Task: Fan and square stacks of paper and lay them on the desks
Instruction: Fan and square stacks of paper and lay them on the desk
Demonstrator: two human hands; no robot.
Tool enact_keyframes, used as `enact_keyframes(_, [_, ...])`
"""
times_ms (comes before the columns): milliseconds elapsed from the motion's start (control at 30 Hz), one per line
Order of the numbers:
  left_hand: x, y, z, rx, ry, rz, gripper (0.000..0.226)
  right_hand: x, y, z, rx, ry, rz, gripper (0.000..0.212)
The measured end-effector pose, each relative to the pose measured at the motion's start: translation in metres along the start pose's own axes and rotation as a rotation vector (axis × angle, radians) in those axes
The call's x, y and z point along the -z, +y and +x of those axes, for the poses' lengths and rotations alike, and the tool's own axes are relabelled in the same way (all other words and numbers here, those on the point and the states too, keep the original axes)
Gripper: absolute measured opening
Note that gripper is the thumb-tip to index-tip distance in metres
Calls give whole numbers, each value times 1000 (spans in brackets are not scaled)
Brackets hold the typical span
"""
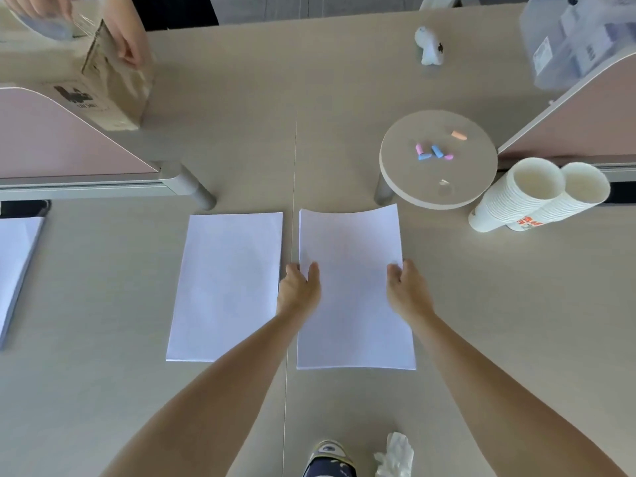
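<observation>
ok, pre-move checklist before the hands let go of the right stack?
1. Both hands on the right paper stack: ok, left hand at its left edge, right hand at its right edge.
2. Stack flat on the desk: not ok, its far edge curls up.
3. Edges squared: cannot tell, sheet edges too fine to see.
4. Clear of the left paper stack: ok, a gap shows between them along the desk seam.
5. Clear of the round stand: cannot tell, the curled far corner looks close to its rim.
6. Paper cups out of the way: ok, off to the right.
</observation>
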State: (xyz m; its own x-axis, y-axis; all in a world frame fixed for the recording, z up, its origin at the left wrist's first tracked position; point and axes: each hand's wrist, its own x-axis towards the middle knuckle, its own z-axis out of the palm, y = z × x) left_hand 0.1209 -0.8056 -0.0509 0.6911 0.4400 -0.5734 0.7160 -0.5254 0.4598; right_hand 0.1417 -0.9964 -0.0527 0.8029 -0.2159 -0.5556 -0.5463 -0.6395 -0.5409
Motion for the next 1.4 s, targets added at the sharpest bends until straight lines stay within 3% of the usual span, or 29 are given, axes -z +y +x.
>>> enact_keyframes(133, [1,2,-6,67,26,-100,52,1,-3,0,-53,-35,98,46])
enact_keyframes(267, [1,0,-8,51,30,-52,54,3,-3,-4,-39,-40,91,58])
enact_keyframes(467, [0,8,-7,123,-3,12,56,2,-3,-2,-126,-27,-34,60])
enact_keyframes(633, [-4,10,-11,158,1,3,64,3,3,0,-171,-78,25,64])
enact_keyframes(767, [-6,10,-16,212,-4,11,56,-1,7,-5,-213,-21,41,48])
enact_keyframes(1067, [-2,10,-12,274,-62,-53,53,-4,4,-7,-247,-25,-7,58])
enact_keyframes(1400, [19,5,-21,162,-116,-76,48,5,0,-24,-241,-3,-50,58])
